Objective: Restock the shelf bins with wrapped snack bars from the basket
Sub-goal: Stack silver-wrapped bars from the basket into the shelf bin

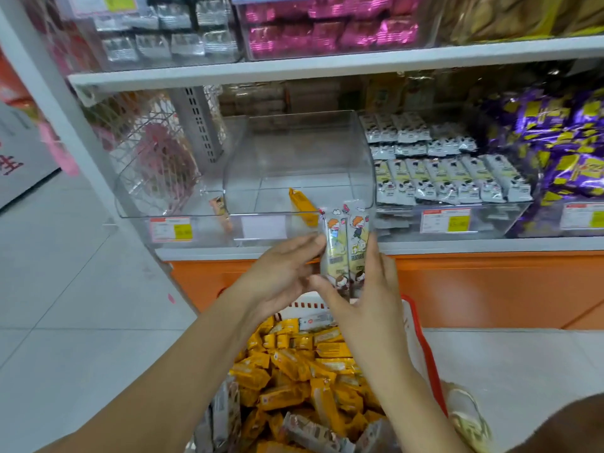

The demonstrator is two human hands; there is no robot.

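My right hand grips a small upright stack of pale cartoon-printed snack bars, thumb at the bottom and fingers along the right side. My left hand touches the stack's left side with straight fingers. The stack stands in front of a clear shelf bin that holds only one yellow bar. Below my arms the red-rimmed basket is heaped with yellow wrapped bars and a few pale ones.
A bin of white cow-print bars sits to the right, then purple packs. A clear bin stands at the left. The upper shelf holds pink and silver packs. An orange base panel runs under the shelf, over a white tiled floor.
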